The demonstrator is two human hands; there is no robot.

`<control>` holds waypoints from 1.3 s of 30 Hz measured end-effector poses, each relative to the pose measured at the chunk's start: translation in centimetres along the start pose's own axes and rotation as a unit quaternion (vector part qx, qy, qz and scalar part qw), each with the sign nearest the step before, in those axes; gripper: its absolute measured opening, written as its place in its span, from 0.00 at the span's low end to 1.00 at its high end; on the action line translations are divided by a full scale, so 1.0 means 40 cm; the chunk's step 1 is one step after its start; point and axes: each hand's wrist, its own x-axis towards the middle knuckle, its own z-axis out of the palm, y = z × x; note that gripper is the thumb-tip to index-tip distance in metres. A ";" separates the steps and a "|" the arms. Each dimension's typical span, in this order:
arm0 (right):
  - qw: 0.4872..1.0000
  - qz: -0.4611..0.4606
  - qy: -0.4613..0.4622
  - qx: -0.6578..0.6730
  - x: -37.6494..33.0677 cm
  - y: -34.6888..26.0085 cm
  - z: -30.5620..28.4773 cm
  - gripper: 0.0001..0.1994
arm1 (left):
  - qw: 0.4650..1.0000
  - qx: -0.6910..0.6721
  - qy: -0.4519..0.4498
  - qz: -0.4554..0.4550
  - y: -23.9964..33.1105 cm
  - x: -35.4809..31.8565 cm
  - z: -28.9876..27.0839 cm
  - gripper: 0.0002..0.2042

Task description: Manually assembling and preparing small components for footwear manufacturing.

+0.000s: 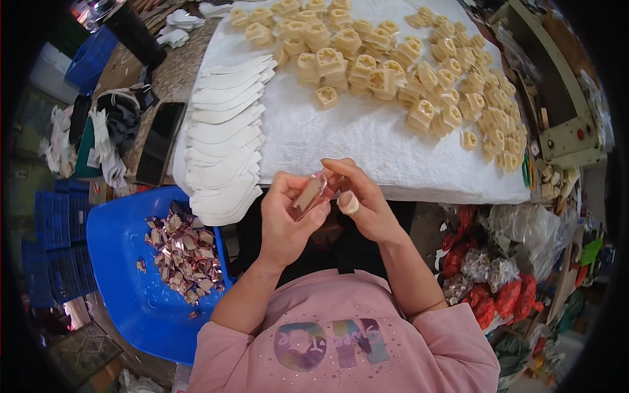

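Bench (171, 77): speckled stone top | white padded cloth (341, 134) covered most of it | on cloth: heap of cream moulded blocks (406, 65), fanned row of white curved sheets (226, 141) along left edge | off cloth, left: black phone (159, 142)

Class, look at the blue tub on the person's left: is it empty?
No. The blue tub holds a heap of small shiny copper-coloured pieces lying on its bottom.

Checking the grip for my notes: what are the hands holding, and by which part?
Both hands, left hand and right hand, pinch one small beige piece in a shiny pinkish wrap, fingertips at its edges.
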 end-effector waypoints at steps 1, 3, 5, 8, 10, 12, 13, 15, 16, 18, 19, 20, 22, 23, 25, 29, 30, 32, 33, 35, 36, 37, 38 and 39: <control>0.998 -0.003 -0.051 -0.029 0.008 -0.008 -0.006 0.15 | 0.995 -0.061 -0.055 -0.060 0.004 -0.004 -0.013 0.14; 0.998 0.023 -0.054 0.038 0.015 -0.030 0.021 0.15 | 0.967 -0.155 -0.154 -0.129 0.002 -0.012 -0.042 0.12; 0.995 0.062 -0.036 0.074 0.026 -0.044 0.036 0.12 | 0.984 -0.049 -0.151 -0.081 -0.005 -0.010 -0.062 0.12; 0.987 -0.036 -0.040 -0.151 0.050 -0.019 0.035 0.10 | 0.990 0.119 -0.057 0.056 0.003 -0.003 -0.070 0.13; 0.975 -0.049 -0.049 -0.212 0.059 -0.031 0.052 0.10 | 0.987 0.139 -0.059 0.048 0.009 -0.013 -0.094 0.12; 0.959 -0.065 -0.056 -0.270 0.070 -0.046 0.070 0.09 | 0.996 -0.057 -0.061 -0.024 0.008 -0.032 -0.104 0.09; 0.963 -0.047 -0.079 -0.253 0.074 -0.052 0.078 0.08 | 0.994 -0.080 -0.064 -0.029 0.031 -0.035 -0.107 0.06; 0.966 -0.032 -0.108 -0.232 0.094 -0.058 0.097 0.07 | 0.999 -0.027 -0.034 -0.023 0.033 -0.046 -0.143 0.06; 0.972 -0.037 -0.131 -0.193 0.114 -0.058 0.104 0.07 | 0.999 0.023 -0.012 -0.019 0.036 -0.052 -0.165 0.06; 0.975 -0.041 -0.157 -0.151 0.148 -0.044 0.115 0.08 | 0.984 0.164 0.064 0.028 0.049 -0.064 -0.226 0.06; 0.970 -0.059 -0.121 -0.203 0.163 -0.037 0.118 0.08 | 0.957 0.262 0.110 0.061 0.042 -0.071 -0.264 0.07; 0.961 -0.077 -0.084 -0.254 0.179 -0.030 0.120 0.09 | 0.917 0.355 0.155 0.092 0.035 -0.079 -0.303 0.08; 0.944 -0.072 -0.074 -0.312 0.205 -0.013 0.120 0.11 | 0.857 0.464 0.213 0.069 0.047 -0.112 -0.372 0.11; 0.933 -0.077 -0.061 -0.345 0.214 0.001 0.119 0.11 | 0.857 0.465 0.213 0.067 0.047 -0.138 -0.416 0.11; 0.920 -0.090 -0.048 -0.379 0.229 0.012 0.132 0.11 | 0.752 0.598 0.278 0.000 0.040 -0.188 -0.488 0.12; 0.898 -0.110 -0.072 -0.419 0.249 0.022 0.158 0.14 | 0.684 0.635 0.352 0.067 0.056 -0.180 -0.491 0.13; 0.889 -0.126 -0.067 -0.436 0.255 0.027 0.168 0.14 | 0.682 0.635 0.357 0.065 0.060 -0.164 -0.476 0.13; 0.878 -0.147 -0.064 -0.452 0.267 0.032 0.185 0.14 | 0.789 0.534 0.284 0.111 0.064 -0.125 -0.439 0.13; 0.868 -0.150 -0.064 -0.470 0.273 0.032 0.189 0.15 | 0.797 0.538 0.235 0.141 0.071 -0.101 -0.409 0.13; 0.856 -0.156 -0.067 -0.488 0.282 0.039 0.203 0.15 | 0.815 0.525 0.148 0.197 0.066 -0.067 -0.356 0.12; 0.851 -0.163 -0.069 -0.494 0.285 0.047 0.210 0.15 | 0.825 0.508 0.109 0.222 0.059 -0.055 -0.334 0.12; 0.846 -0.170 -0.073 -0.499 0.288 0.048 0.220 0.14 | 0.824 0.509 0.113 0.221 0.057 -0.051 -0.316 0.12; 0.847 -0.172 -0.075 -0.497 0.288 0.046 0.228 0.14 | 0.815 0.524 0.080 0.233 0.054 -0.049 -0.302 0.12; 0.851 -0.163 -0.086 -0.492 0.287 0.044 0.231 0.17 | 0.806 0.536 0.044 0.246 0.046 -0.044 -0.296 0.13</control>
